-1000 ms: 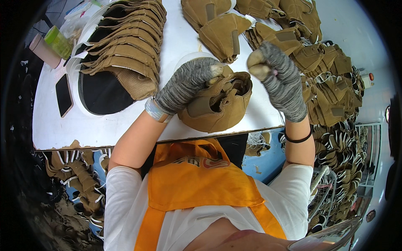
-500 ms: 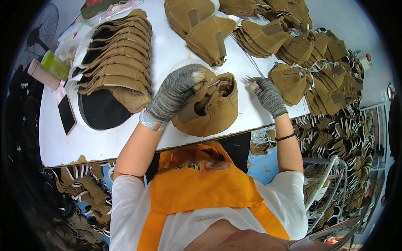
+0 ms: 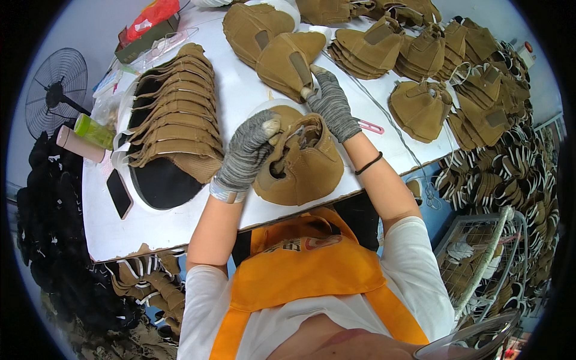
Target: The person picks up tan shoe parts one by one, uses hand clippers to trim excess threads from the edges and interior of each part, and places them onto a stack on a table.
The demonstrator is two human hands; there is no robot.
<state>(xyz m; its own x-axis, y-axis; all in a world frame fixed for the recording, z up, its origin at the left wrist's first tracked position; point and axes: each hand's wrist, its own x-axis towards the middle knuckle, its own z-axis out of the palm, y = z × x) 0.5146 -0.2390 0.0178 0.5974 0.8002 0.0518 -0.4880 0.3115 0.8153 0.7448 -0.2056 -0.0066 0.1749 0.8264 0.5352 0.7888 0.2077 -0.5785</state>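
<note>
My left hand, in a grey striped fingerless glove, grips the upper edge of a brown suede shoe upper standing at the table's front edge. Dark lacing gaps show in its top. My right hand, gloved alike, reaches past it to another brown shoe upper. Thumb and fingers close on that upper's near right edge, where it lies flat with a dark grey patch on top. A pink-handled tool lies on the table beside my right wrist; its other end is hidden.
Left on the white table stand a row of nested brown uppers and a black phone. A green-lidded cup and a fan are beyond. More upper stacks fill the far right. A wire cart stands lower right.
My right hand has moved left and away from me onto the flat upper. The pink-handled tool now lies on the table. My left hand still holds the near upper. The view has shifted.
</note>
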